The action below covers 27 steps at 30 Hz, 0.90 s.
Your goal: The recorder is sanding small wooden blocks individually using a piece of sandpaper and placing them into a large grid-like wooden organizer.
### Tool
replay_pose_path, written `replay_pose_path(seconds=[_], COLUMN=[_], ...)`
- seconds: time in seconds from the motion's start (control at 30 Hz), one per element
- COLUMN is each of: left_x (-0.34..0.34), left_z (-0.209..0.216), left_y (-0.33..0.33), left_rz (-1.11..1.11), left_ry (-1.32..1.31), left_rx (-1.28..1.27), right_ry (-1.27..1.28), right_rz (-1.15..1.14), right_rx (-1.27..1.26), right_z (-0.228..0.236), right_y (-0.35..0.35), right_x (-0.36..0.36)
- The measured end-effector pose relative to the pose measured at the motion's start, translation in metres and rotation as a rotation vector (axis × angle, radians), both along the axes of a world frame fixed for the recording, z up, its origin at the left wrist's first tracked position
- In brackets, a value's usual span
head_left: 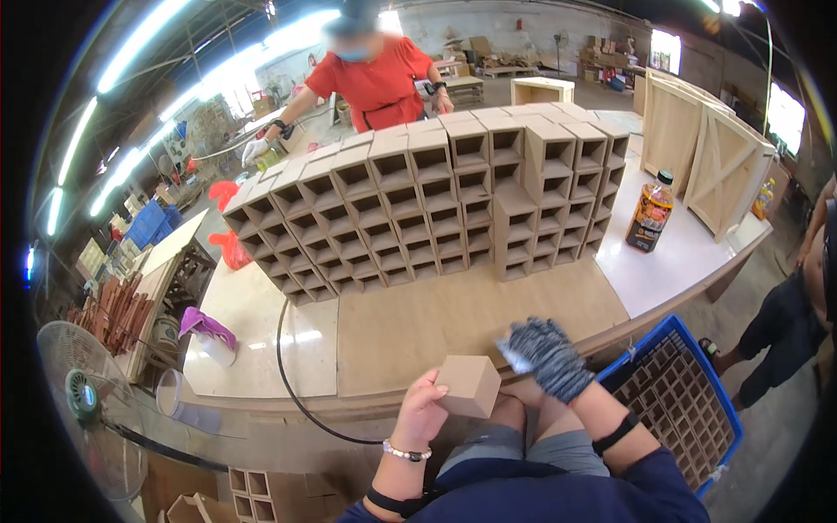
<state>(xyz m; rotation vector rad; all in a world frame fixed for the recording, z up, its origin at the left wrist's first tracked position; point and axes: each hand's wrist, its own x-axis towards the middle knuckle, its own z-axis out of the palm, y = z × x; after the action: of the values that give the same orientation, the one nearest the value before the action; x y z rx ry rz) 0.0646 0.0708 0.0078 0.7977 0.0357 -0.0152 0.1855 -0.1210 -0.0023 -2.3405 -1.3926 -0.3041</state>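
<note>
My bare left hand (422, 411) grips a small brown square box (472, 387) by its left side, just off the table's near edge and above my lap. Its closed faces are toward me. A grey striped knit glove covers my right hand (553, 359), whose fingers are closed around a small whitish thing (514, 356) that I cannot make out. That hand is right of the box and apart from it. Beyond both hands, a long wall of similar open-fronted boxes (534, 218) stands stacked several rows high on the worktable (418, 324).
A blue crate (709, 370) full of boxes stands at my right. A dark bottle (650, 213) and wooden crates (725, 170) are on the right tabletop. Left are a black hose (295, 390), purple cloth (206, 326) and fan (83, 392). A person in red (375, 83) stands behind the stack.
</note>
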Motion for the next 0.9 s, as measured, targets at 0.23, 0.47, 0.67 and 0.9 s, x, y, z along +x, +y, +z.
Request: replay_pose_path(seconds=[0.23,0.47,0.67,0.9], left_x=[0.004,-0.001,0.003,-0.006], left_z=[0.001,0.005,-0.003,0.005], left_y=[0.002,0.0,0.002,-0.009], left_rz=[0.085,0.035,-0.007,0.098], left_ry=[-0.073,-0.103,-0.126,-0.235], left_rx=[0.047,0.113,0.073,0.102], right_ry=[-0.046,-0.156,0.02,-0.076], right_rz=[0.066,-0.275,-0.021,-0.155], right_rx=[0.345,0.041,0.496,0.262], right_z=[0.054,0.027,0.033,-0.007], right_y=[0.012,0.003,0.016,0.008], right_x=[-0.038,0.001,-0.036,-0.014])
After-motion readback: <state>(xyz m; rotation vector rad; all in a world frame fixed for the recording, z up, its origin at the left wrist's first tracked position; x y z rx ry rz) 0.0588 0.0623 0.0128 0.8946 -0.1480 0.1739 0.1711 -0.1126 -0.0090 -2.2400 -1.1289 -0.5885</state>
